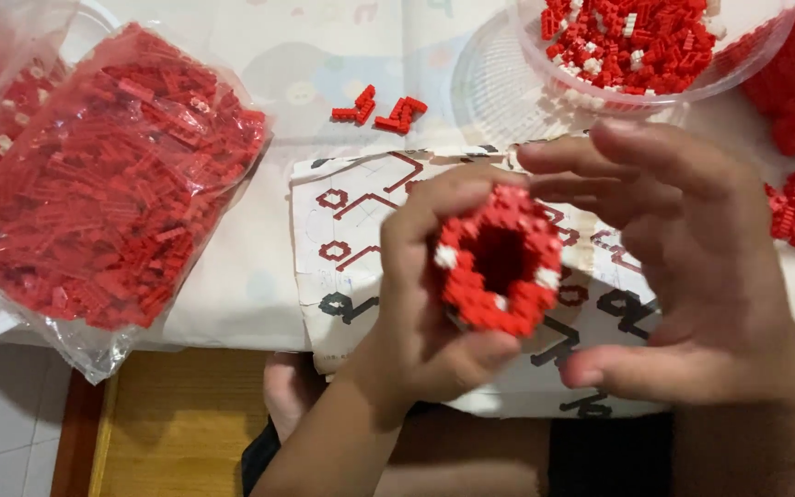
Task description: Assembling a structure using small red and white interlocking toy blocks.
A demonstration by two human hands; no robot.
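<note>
Left hand hides brick ring underside.

bowl rim cropped, bag — blurred bricks

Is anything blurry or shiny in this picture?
Head view: the right hand looks soft and slightly blurred; the red brick ring in the left hand is fairly sharp; glare shows on the plastic bag of red bricks; lighting is even.
</note>
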